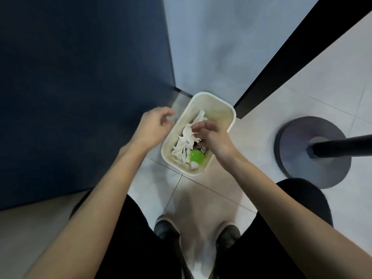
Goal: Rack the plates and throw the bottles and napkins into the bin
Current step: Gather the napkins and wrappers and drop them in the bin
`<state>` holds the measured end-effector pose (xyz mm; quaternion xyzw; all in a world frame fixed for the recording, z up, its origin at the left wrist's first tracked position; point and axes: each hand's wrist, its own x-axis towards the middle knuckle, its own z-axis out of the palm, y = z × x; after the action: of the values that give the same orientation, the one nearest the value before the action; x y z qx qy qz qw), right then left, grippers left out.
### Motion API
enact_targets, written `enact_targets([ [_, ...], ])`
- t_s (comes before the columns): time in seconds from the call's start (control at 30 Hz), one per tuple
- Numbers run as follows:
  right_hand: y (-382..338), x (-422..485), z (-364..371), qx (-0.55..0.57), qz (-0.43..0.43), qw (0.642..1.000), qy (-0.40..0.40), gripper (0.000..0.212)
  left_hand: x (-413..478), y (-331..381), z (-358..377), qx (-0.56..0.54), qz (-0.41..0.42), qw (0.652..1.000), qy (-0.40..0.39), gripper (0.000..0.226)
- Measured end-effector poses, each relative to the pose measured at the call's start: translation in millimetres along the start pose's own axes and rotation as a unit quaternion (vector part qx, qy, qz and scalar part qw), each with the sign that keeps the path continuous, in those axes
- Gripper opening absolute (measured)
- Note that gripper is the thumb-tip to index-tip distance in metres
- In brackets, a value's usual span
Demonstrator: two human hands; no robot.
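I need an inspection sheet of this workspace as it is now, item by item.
Surface: pale tiled floor; the bin stands on it.
Job's things: cream bin holds white napkins and a green bottle; no plates or rack in view.
Clutter: nothing seen.
Hands: left hand beside the bin, fingers loosely curled, holding nothing; right hand over the bin, fingertips at the napkins, grip unclear.
Cables: nothing seen.
Surroundings: dark blue panel on the left; round grey stand base with black pole on the right; black shoes below.
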<state>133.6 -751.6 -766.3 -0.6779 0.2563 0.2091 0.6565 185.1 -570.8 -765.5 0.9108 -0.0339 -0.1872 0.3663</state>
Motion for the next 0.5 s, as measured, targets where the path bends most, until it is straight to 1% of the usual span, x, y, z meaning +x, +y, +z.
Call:
enact_targets([
  [0.1, -39.7, -52.8, -7.5, -0.113, -0.07, 0.99, -0.039, 0.031, -57.0, 32.0, -26.0, -0.046, -0.018, 0.998, 0.026, 0.029],
  [0.2, -90.8, -115.1, -14.5, -0.227, -0.103, 0.966, -0.071, 0.038, -113.4, 81.1, -63.7, -0.071, -0.045, 0.996, 0.022, 0.028],
  [0.27, -127.6, -155.3, -19.7, -0.299, -0.141, 0.939, -0.093, 0.04, -147.9, 116.7, -91.1, -0.067, -0.046, 0.997, 0.012, 0.028],
  [0.37, -184.3, -214.8, -28.4, -0.407, -0.192, 0.883, -0.133, 0.047, -192.5, 167.7, -134.3, -0.054, -0.041, 0.998, 0.01, 0.029],
  [0.43, -222.2, -254.7, -33.5, -0.442, -0.214, 0.86, -0.139, 0.052, -220.1, 202.0, -164.2, -0.044, -0.032, 0.998, 0.017, 0.029],
  [0.5, -258.3, -293.7, -38.1, -0.446, -0.242, 0.851, -0.135, 0.052, -248.1, 238.5, -193.8, -0.044, -0.004, 0.999, 0.032, 0.029],
])
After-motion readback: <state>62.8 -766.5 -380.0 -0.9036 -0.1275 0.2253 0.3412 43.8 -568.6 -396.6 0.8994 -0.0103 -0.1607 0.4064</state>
